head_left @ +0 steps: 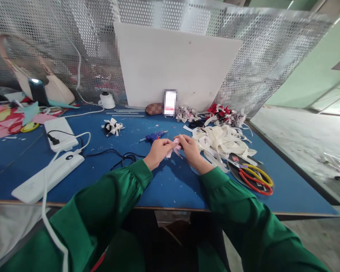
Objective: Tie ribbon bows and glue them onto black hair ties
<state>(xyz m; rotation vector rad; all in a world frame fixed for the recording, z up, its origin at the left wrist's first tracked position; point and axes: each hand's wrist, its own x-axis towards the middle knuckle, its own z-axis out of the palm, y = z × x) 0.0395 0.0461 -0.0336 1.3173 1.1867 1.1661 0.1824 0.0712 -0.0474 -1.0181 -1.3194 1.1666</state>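
One pale pink ribbon [176, 149] is being pinched between the left hand [159, 150] and the right hand [190, 150], its loop seemingly part-formed, its tails hanging loose. Ribbon clusters [187, 113], apparently finished, are being kept beyond the right hand; cream ribbon strips [219, 139] are lying unshaped beside it. A blue glue gun [155, 136] is being left ungripped just past the left hand.

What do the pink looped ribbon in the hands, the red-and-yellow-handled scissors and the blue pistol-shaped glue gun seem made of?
Pink looped ribbon: probably thin fabric, folding softly; sheen unclear.
Red-and-yellow-handled scissors: handles likely smooth plastic, evenly bright; blades look metal, pale grey.
Blue pistol-shaped glue gun: apparently rigid plastic, moulded in shape; finish too small to judge.
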